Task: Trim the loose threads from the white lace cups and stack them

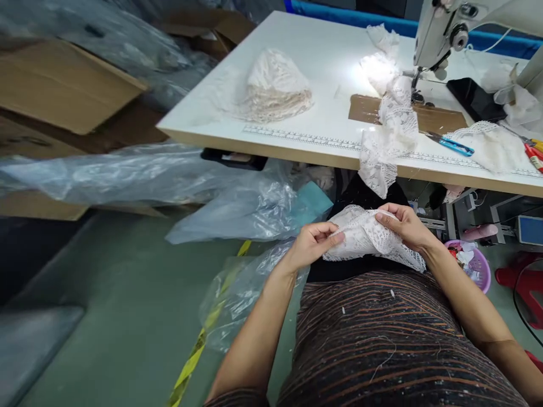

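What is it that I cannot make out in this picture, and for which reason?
Head view, all items:
White lace: parts covered by the left hand and right hand.
Sewing machine: top cut off by the upper edge.
Red handle: cut off by the right edge.
Ruler strip: figures too small to read.
Cardboard box: blurred, cut off by the left edge.
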`<control>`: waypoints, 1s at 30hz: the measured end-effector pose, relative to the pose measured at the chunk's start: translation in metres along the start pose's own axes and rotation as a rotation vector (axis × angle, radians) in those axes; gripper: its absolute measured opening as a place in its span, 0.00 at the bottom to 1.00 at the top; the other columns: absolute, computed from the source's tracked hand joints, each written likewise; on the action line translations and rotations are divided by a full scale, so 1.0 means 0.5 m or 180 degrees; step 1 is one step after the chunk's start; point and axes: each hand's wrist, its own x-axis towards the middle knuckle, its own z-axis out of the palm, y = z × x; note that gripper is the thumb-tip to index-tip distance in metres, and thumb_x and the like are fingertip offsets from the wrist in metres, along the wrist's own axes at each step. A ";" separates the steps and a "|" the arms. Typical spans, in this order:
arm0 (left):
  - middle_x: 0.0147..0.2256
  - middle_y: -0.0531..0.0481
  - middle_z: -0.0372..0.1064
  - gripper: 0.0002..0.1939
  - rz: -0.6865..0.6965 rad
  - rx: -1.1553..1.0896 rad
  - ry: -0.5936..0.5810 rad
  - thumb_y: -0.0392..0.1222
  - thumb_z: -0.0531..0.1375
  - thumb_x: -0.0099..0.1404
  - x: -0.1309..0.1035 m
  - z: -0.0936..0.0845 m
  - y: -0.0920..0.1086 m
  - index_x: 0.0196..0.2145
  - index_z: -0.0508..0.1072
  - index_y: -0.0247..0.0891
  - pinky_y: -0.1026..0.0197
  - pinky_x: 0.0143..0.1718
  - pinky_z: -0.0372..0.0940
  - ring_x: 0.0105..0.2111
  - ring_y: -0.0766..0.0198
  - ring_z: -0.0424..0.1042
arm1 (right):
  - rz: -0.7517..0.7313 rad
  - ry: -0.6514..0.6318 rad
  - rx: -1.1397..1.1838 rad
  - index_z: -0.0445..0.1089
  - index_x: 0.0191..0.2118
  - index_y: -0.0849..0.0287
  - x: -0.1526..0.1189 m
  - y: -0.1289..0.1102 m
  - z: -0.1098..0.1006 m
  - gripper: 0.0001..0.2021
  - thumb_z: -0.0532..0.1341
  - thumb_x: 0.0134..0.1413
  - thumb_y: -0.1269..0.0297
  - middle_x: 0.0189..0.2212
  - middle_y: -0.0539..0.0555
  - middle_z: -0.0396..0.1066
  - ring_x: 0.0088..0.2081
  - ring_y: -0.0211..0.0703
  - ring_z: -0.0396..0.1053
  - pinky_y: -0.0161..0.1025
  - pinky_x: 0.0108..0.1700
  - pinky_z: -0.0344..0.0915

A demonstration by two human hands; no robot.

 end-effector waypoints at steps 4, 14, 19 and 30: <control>0.21 0.55 0.61 0.26 -0.0167 0.0316 0.0282 0.63 0.61 0.59 -0.014 -0.043 -0.004 0.22 0.71 0.35 0.66 0.24 0.54 0.23 0.69 0.59 | 0.0557 0.0338 0.0335 0.73 0.26 0.61 0.059 0.064 0.024 0.23 0.77 0.23 0.53 0.22 0.47 0.70 0.24 0.33 0.63 0.33 0.28 0.59; 0.20 0.54 0.68 0.15 -0.0149 0.1400 0.0835 0.51 0.61 0.62 0.000 -0.030 0.003 0.26 0.78 0.38 0.63 0.28 0.61 0.23 0.64 0.68 | 0.0595 0.0499 0.0274 0.73 0.29 0.58 0.076 0.099 0.013 0.23 0.77 0.24 0.54 0.22 0.48 0.73 0.25 0.37 0.67 0.36 0.31 0.64; 0.22 0.53 0.74 0.11 0.0469 0.1474 0.0900 0.41 0.58 0.66 -0.050 0.066 0.041 0.31 0.79 0.38 0.63 0.31 0.65 0.23 0.64 0.70 | 0.0589 0.0485 0.0145 0.73 0.30 0.59 0.073 0.097 0.015 0.23 0.76 0.25 0.53 0.23 0.49 0.74 0.25 0.38 0.68 0.37 0.31 0.65; 0.26 0.51 0.79 0.09 0.0648 0.1166 0.1145 0.40 0.60 0.65 -0.094 0.102 0.004 0.33 0.81 0.39 0.64 0.26 0.67 0.21 0.66 0.71 | 0.0637 0.0475 0.0184 0.73 0.29 0.59 0.068 0.099 0.015 0.22 0.77 0.24 0.56 0.26 0.51 0.76 0.28 0.39 0.72 0.37 0.34 0.67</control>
